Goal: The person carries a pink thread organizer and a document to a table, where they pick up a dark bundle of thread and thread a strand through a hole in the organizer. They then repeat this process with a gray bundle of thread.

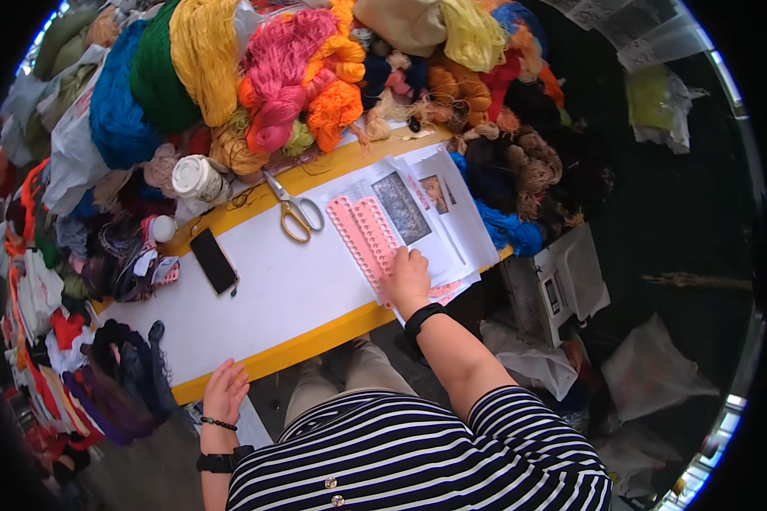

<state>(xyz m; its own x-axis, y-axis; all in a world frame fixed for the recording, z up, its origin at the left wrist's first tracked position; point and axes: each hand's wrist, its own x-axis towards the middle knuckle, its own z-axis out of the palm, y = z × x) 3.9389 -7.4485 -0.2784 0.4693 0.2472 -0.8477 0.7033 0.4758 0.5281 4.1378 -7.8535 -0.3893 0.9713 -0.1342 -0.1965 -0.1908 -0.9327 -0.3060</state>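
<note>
Keep the touch light on the flat pink strips with hole-lined edges, set directly under and just beyond the right hand. Better to grip along a solid margin than through the holes, and to keep the loose printed white paper sheets beneath flat and uncreased. For a steadier pile, perhaps bring over the left hand.

On the left, nothing visibly held: fingers loosely spread, close to the front edge of the white table top with yellow borders. On the right, fingers bent and close together, tips down on the strips; impossible to tell whether pinching or only resting.

Beyond the left hand, a black rectangular phone. Past the right hand and off to its left, metal scissors with gold-toned handles. To the right of the right hand, a grey boxy device with a small display. Farther beyond the left hand, a white-lidded round tub; farthest, heaped skeins of blue, green, yellow, pink and orange yarn.
</note>
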